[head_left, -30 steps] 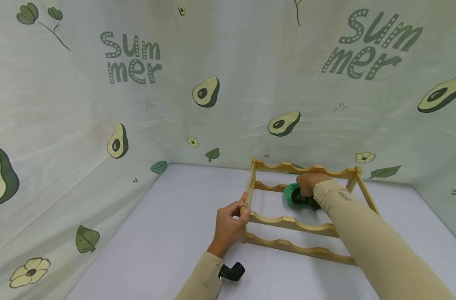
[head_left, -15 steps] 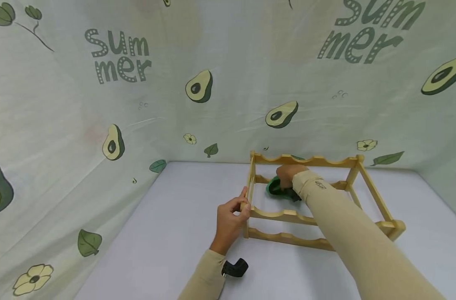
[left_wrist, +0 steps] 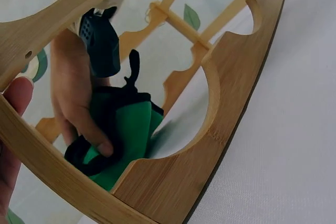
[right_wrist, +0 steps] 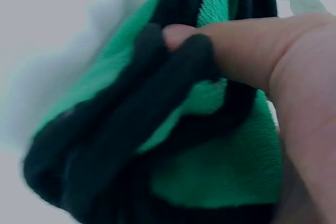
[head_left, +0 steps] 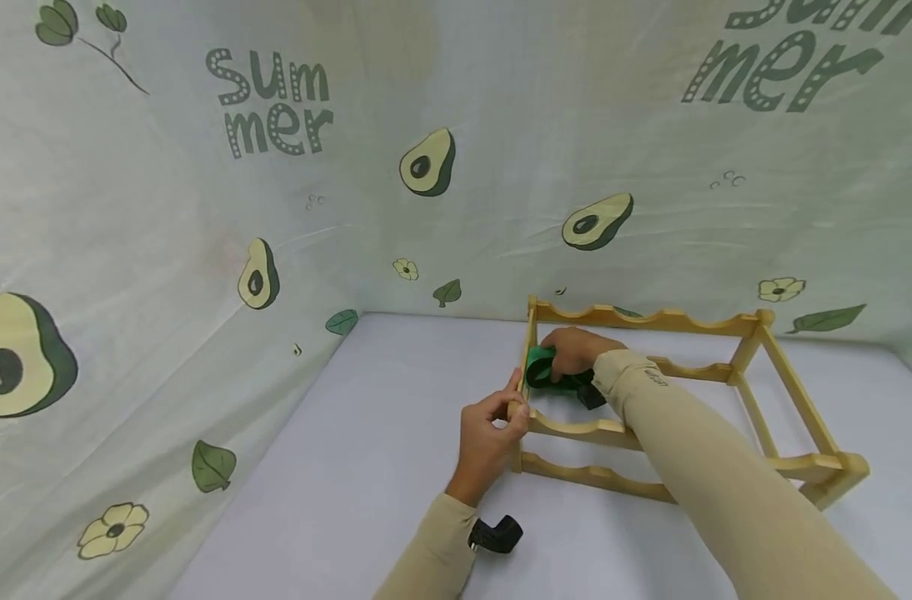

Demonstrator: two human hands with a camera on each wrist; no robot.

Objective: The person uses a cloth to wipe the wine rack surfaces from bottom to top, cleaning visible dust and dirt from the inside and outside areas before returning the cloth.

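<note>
Green cloth [left_wrist: 134, 129] with black trim is pinched in the right hand [head_left: 576, 350], inside the left end of a wooden rack [head_left: 669, 320] on the tabletop [head_left: 351, 467]. The left hand [head_left: 489, 437] grips the rack's near left corner.

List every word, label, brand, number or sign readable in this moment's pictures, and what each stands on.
"sum mer", on two lines: printed on the patterned cloth, upper left of the head view.
"sum mer" again: same cloth, upper right, its top line cut by the frame.
"me", part of a word: cloth in the left wrist view's upper left.
Small dark mark near the right sleeve cuff: too small to read.
</note>
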